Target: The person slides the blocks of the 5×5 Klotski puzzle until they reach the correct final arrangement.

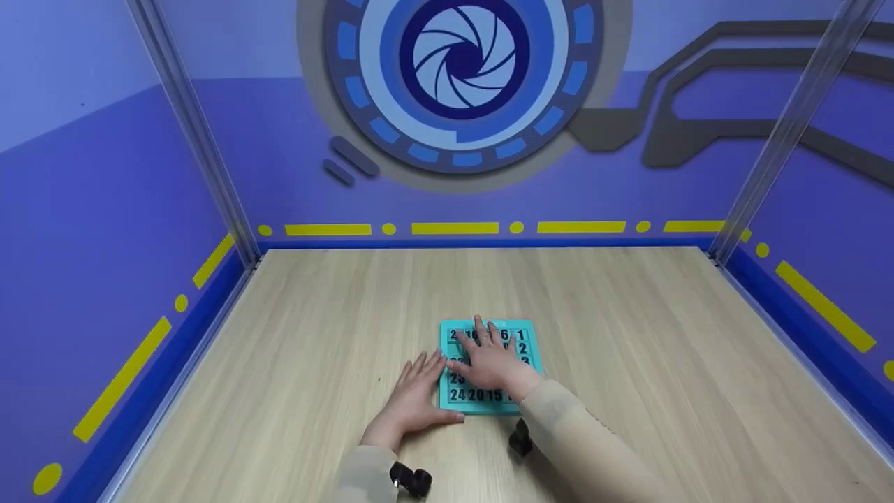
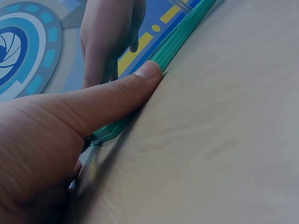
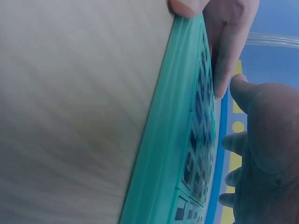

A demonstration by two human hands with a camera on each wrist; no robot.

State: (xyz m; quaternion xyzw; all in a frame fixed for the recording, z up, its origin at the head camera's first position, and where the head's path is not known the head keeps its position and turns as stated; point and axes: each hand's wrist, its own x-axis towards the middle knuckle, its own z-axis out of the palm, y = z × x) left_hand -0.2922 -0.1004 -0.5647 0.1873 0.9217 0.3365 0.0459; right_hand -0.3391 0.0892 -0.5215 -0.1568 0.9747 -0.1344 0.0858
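The turquoise number board [image 1: 482, 408] lies flat on the wooden tabletop [image 1: 335, 335], at the near centre. The left hand [image 1: 416, 399] spans the board's near left corner: thumb extended against the near edge, fingers extended at the left edge. The right hand [image 1: 493, 365] is positioned above the numbered tiles [image 1: 521, 335], fingers spread; fingertip contact with the tiles cannot be determined.
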